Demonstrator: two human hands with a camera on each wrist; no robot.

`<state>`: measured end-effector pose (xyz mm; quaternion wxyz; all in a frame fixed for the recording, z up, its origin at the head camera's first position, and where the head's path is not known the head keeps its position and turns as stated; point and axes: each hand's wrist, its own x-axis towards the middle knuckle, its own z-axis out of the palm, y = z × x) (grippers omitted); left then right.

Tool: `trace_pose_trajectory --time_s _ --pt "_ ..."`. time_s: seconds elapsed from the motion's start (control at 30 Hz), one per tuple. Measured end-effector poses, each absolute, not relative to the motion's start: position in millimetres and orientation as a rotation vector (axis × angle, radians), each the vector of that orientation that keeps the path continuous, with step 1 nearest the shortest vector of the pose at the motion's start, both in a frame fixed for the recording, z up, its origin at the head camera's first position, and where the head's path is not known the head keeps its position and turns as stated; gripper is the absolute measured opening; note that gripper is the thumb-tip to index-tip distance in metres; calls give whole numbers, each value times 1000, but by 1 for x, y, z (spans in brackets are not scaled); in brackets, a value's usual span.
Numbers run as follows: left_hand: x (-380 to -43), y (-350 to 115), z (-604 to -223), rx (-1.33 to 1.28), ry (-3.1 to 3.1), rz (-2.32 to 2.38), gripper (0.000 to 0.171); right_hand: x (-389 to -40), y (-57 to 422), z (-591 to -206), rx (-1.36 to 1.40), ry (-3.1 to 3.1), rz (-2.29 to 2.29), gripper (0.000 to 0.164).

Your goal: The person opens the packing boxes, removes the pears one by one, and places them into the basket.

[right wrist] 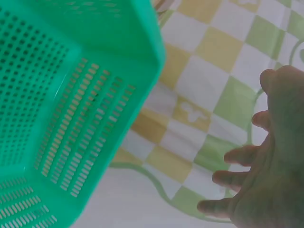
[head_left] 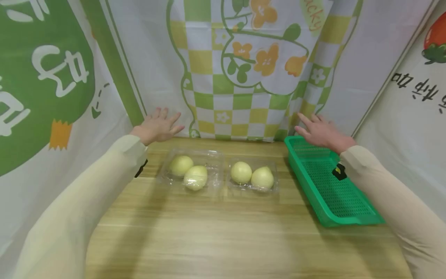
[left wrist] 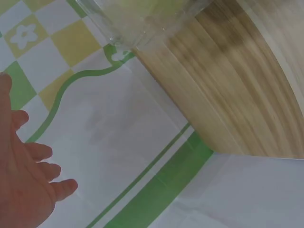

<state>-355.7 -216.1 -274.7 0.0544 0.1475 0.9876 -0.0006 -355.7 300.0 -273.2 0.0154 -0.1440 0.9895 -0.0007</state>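
Note:
Both hands are held out with fingers spread, holding nothing. My left hand [head_left: 158, 126] hovers past the table's back left edge, beyond a clear plastic box [head_left: 215, 170] with two yellow-green pears [head_left: 195, 178] in it. Right of that box sits a second clear plastic box [head_left: 275, 186], also with two pears [head_left: 241, 173]. Over the back end of a green plastic basket [head_left: 313, 201] is my right hand [head_left: 324, 133]. The basket has a perforated bottom, and I see nothing in it. In the right wrist view the right hand [right wrist: 270, 161] is apart from the basket wall.
The wooden table [head_left: 209, 240] runs back to a hanging cloth with green and yellow checks [head_left: 223, 85]. Printed cloth panels close in the left side [head_left: 45, 77] and the right side [head_left: 400, 104].

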Motion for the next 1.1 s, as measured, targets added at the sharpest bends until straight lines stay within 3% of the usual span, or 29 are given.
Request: trace_pose_trajectory --time_s 0.7,0.93,1.1 --pt "-356 -226 -285 550 3016 565 74 -331 268 -252 -667 3064 -453 72" --pt "-349 -226 -296 625 3012 841 72 -310 252 -246 -748 3090 -530 67" --pt "-336 -235 -310 529 3008 961 76 -291 233 -245 -868 3102 -587 63"
